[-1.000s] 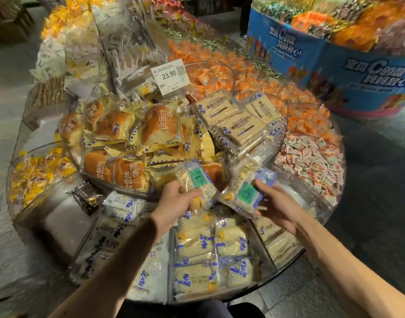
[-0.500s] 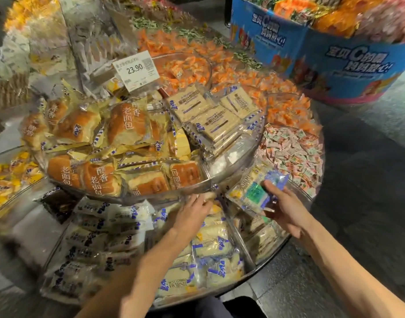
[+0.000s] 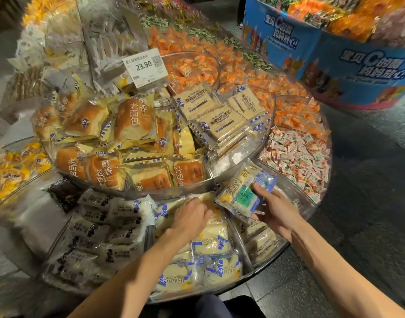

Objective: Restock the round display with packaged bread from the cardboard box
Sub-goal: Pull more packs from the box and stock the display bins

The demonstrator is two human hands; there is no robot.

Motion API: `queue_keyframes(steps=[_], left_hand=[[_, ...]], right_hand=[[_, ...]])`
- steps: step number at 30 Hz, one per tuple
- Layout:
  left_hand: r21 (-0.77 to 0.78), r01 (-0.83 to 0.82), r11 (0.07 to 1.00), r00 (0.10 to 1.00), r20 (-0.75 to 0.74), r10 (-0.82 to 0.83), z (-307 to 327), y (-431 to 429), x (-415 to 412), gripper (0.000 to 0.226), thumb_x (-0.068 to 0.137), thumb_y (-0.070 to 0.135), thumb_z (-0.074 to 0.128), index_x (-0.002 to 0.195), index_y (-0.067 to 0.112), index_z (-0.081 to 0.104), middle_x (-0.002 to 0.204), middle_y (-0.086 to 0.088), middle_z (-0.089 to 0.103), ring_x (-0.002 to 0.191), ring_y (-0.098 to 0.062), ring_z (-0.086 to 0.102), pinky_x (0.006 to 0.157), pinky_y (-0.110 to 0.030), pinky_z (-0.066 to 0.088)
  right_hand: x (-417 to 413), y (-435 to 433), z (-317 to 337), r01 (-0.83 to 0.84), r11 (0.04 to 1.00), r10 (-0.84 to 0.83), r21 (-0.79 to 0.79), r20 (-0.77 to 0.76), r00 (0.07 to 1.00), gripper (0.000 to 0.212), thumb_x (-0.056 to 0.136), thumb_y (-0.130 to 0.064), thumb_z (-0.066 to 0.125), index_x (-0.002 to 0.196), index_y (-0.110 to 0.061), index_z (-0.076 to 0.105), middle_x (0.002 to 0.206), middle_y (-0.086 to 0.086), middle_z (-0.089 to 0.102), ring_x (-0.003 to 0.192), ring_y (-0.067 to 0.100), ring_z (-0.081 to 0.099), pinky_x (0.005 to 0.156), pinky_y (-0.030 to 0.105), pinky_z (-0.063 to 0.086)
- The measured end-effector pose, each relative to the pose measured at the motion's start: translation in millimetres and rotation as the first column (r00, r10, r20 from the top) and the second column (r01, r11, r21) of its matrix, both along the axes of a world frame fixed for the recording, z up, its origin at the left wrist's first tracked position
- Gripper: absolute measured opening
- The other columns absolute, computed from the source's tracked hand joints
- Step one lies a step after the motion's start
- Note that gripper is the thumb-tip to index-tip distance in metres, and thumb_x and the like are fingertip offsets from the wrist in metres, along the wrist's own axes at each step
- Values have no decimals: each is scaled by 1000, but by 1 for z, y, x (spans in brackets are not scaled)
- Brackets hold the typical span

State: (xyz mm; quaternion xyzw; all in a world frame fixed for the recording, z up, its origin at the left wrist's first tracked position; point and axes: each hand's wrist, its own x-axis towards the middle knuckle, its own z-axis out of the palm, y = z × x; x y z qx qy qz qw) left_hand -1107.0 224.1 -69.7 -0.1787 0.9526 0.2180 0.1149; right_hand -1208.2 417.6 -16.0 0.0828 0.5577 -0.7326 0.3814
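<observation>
- Right hand (image 3: 275, 212): clamped on one bread packet (image 3: 241, 198). The thumb lies across the packet's top face and the fingers are underneath.
- The held packet is clear, with a green label and blue print. It is tilted and raised above the front of the lower tier, just below the upper tier's rim.
- Left hand (image 3: 192, 216): palm down on the pale bread packets (image 3: 210, 244) in the middle lower compartment. The fingertips are pressed among the wrappers, so I cannot tell whether they pinch one.
- The hands are apart but near each other, with the held packet's left corner between them.
- Round display (image 3: 269, 260): two clear tiers, the lower one split by clear dividers into wedge compartments.
- The compartment left of the left hand holds white packets with dark print (image 3: 100, 237). The compartment under the right hand holds more pale packets; their print is unreadable.
- Upper tier, left part: brown buns (image 3: 132, 120) in yellow wrappers, piled high.
- Upper tier, right part: flat toast packets (image 3: 220, 120), stacked and leaning.
- Price tag (image 3: 144, 67) reads 23.90 and stands behind the buns.
- Outer sections: pink-and-white candies (image 3: 297, 154) at right, orange candies (image 3: 242, 72) behind, yellow candies (image 3: 16, 166) at far left.
- Blue stand (image 3: 357, 65) at upper right, well apart from the display across the floor.
</observation>
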Motion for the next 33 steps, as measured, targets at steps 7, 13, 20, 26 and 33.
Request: queue_keyframes(steps=[7, 13, 20, 26, 33], left_hand=[[680, -186, 710, 946, -71, 316, 72, -24, -8, 31, 95, 46, 59, 117, 25, 65, 103, 9, 64, 93, -7, 62, 85, -29, 53], [724, -153, 673, 965, -38, 261, 79, -44, 20, 12, 89, 31, 72, 95, 30, 61, 89, -4, 64, 70, -14, 60, 66, -26, 52], [832, -323, 451, 912, 147, 382, 80, -78, 53, 52, 91, 31, 66, 135, 6, 51, 137, -9, 53, 117, -13, 57, 106, -41, 43], [704, -260, 661, 846, -164, 507, 82, -90, 82, 20, 89, 20, 71, 99, 29, 57, 97, 15, 58, 85, 0, 56, 62, -6, 44], [-19, 78, 997, 894, -441, -78, 12, -73, 112, 17, 85, 20, 71, 102, 18, 71, 92, 15, 56, 82, 4, 53, 77, -20, 54]], right_hand=[[13, -36, 2, -109, 994, 110, 20, -46, 993, 45, 85, -15, 72, 123, 1, 55, 102, 16, 75, 87, 30, 74, 56, 36, 61], [32, -66, 5, -178, 983, 181, 45, -62, 981, 50, 82, -13, 77, 120, 8, 52, 81, 11, 75, 66, 22, 72, 52, 29, 57], [38, -76, 4, -165, 986, 165, 25, 10, 986, 17, 87, 8, 64, 100, 1, 58, 94, 16, 73, 77, 23, 74, 61, 39, 63], [42, -80, 0, -168, 984, 168, 53, 11, 986, 24, 88, 10, 62, 107, -3, 63, 92, 11, 77, 80, 24, 75, 62, 38, 63], [45, -77, -4, -111, 991, 111, 78, 7, 994, 23, 88, 10, 62, 105, -5, 62, 90, 12, 77, 81, 26, 74, 58, 36, 63]])
